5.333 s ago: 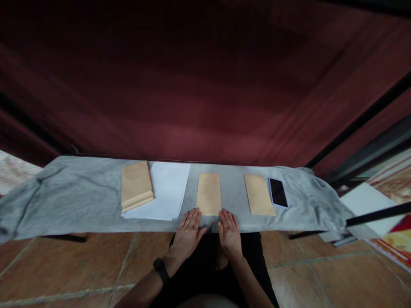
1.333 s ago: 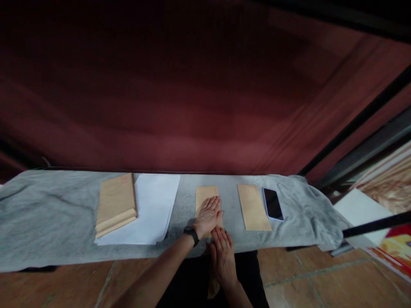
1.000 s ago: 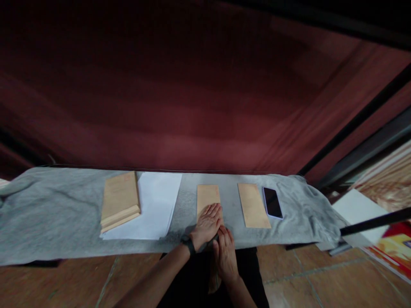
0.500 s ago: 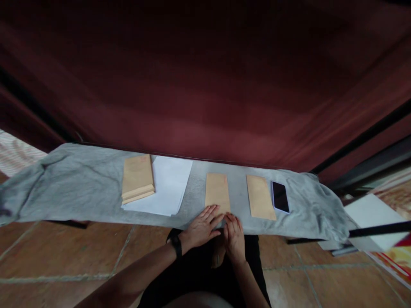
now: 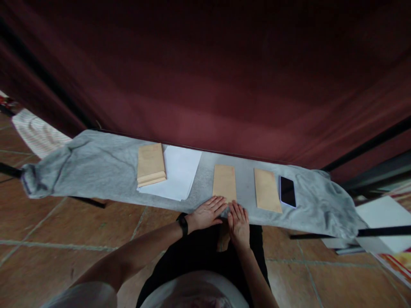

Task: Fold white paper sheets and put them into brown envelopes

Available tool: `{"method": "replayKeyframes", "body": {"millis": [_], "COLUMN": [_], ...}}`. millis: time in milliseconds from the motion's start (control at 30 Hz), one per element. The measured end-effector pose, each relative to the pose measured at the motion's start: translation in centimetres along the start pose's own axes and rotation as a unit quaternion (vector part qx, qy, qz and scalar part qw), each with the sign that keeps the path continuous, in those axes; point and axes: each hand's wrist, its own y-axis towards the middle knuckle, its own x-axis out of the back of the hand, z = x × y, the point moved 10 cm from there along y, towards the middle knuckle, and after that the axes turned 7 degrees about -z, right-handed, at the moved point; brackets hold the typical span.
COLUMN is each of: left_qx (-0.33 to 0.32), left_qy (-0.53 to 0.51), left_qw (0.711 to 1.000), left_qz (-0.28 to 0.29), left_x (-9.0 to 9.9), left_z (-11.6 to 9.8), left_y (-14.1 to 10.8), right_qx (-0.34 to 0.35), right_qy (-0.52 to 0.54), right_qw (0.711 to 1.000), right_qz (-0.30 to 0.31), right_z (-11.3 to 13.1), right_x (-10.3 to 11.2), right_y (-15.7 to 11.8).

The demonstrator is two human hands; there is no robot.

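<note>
A brown paper envelope [image 5: 224, 182] lies upright in front of me on the grey cloth. My left hand [image 5: 210, 211], with a dark band on its wrist, rests flat across the envelope's near end, fingers stretched out. Beside it, my right hand [image 5: 239, 220] lies with its fingers extended at the envelope's near right corner. Both hands cover the near edge, so that part is hidden. To the right is a second brown envelope [image 5: 267, 190], touched by neither hand.
A stack of brown envelopes [image 5: 151, 162] sits partly over white paper sheets [image 5: 183, 171] on the left. A phone [image 5: 287, 191] lies at the right. Grey cloth [image 5: 105, 167] covers the narrow table, and a dark red curtain [image 5: 205, 107] hangs behind it.
My view has shifted, so the table things appear further right and a little higher. The right hand's fingers, bent before, are now laid out straighter. The left hand stays on the envelope.
</note>
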Motion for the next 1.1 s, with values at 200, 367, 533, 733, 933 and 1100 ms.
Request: {"method": "replayKeyframes", "body": {"millis": [200,367,533,733,933,1100], "left_qx": [0.0,0.003,0.023,0.025,0.052,0.067], "left_qy": [-0.007,0.004,0.026,0.033,0.031,0.07], "left_qw": [1.0,1.0,0.999,0.998,0.996,0.995], "left_qz": [0.002,-0.005,-0.02,-0.047,-0.066,-0.006], "left_x": [0.2,0.6,0.8,1.6,2.6,2.4], "left_z": [0.2,0.3,0.9,1.5,2.2,2.3], "left_y": [-0.5,-0.9,-1.7,-2.4,-2.5,-0.7], "right_qx": [-0.01,-0.019,-0.028,-0.029,-0.044,-0.07], "right_qy": [-0.008,-0.014,-0.033,-0.039,-0.038,-0.038], "right_qw": [1.0,1.0,0.999,0.998,0.997,0.996], "right_qz": [-0.003,-0.018,-0.027,-0.04,-0.054,-0.051], "right_z": [-0.4,-1.1,-1.5,-1.6,-1.9,-1.5], "right_x": [0.1,0.3,0.5,0.6,1.2,1.5], "right_y": [-0.3,-0.5,-0.4,-0.4,-0.3,0.6]}}
